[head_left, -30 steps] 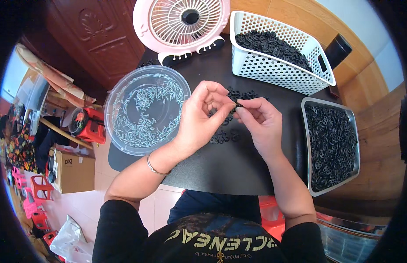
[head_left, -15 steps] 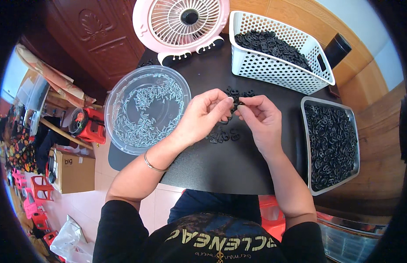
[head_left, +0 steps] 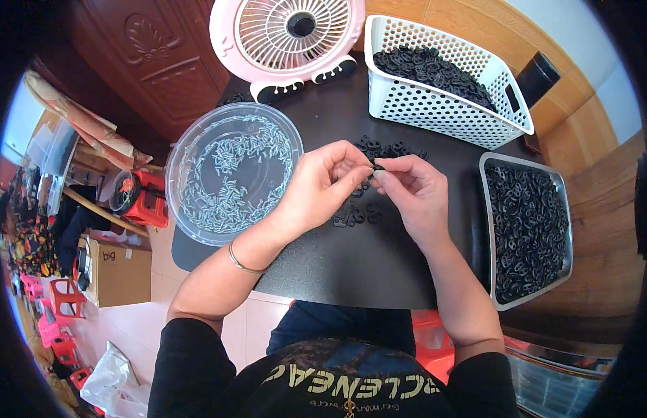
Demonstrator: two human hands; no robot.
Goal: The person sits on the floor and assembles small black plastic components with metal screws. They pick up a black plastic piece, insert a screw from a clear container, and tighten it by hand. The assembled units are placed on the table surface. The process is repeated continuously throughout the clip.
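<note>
Over the middle of the dark table, my left hand [head_left: 322,182] and my right hand [head_left: 417,189] meet fingertip to fingertip. Both pinch one small black plastic piece [head_left: 377,167], mostly covered by the fingers. Whether a screw is also in the left fingers cannot be made out. Just beyond and under the hands lie loose black plastic pieces [head_left: 387,150], some with round holes. To the left of my left hand stands a clear round tub [head_left: 176,202] holding many small silvery screws [head_left: 229,198].
A metal tray [head_left: 488,230] heaped with black pieces sits at the right. Behind it is a white perforated basket [head_left: 435,120] with more pieces. The pink fan [head_left: 229,42] stands at the back, a dark cylinder [head_left: 536,78] beside the basket. The table's front edge [head_left: 351,305] is close to my body.
The fingertips of both hands have drawn closer together around the small black piece and shifted slightly. More of the loose pieces behind them now shows. Everything else stays put.
</note>
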